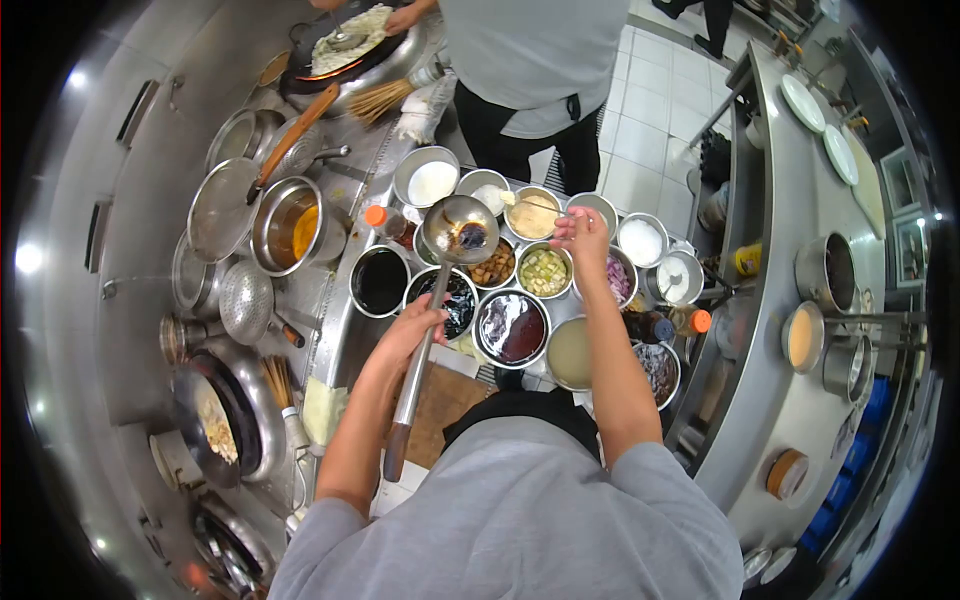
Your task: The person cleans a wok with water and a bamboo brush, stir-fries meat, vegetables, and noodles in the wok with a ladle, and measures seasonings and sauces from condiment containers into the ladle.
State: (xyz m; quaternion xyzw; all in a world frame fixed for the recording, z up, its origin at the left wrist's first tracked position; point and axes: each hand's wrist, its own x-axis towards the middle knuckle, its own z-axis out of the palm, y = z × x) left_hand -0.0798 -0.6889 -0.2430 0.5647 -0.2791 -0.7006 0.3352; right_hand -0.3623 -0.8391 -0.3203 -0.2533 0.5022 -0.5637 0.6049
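My left hand (pixel 408 328) is closed round the handle of a long metal ladle (pixel 412 385). Its bowl is up over the seasoning pots and holds a little dark sauce with some white powder beside it. In a pinch, my right hand (pixel 585 240) grips the thin handle of a small spoon (pixel 541 207). The spoon's tip carries a pale lump and is close to the ladle's bowl, above a pot of beige powder (pixel 533 216). Below the hands stand a pot of dark red sauce (pixel 512 328), a pot of black sauce (pixel 380 281) and chopped green vegetable (pixel 544 271).
A wok of food (pixel 215 420) sits at lower left. Strainers (pixel 247 302) and a metal pot of oil (pixel 290 228) are on the left counter. Ahead, a co-worker (pixel 530 60) stands by another wok (pixel 345 50). A steel counter (pixel 745 440) with pans and plates runs along the right.
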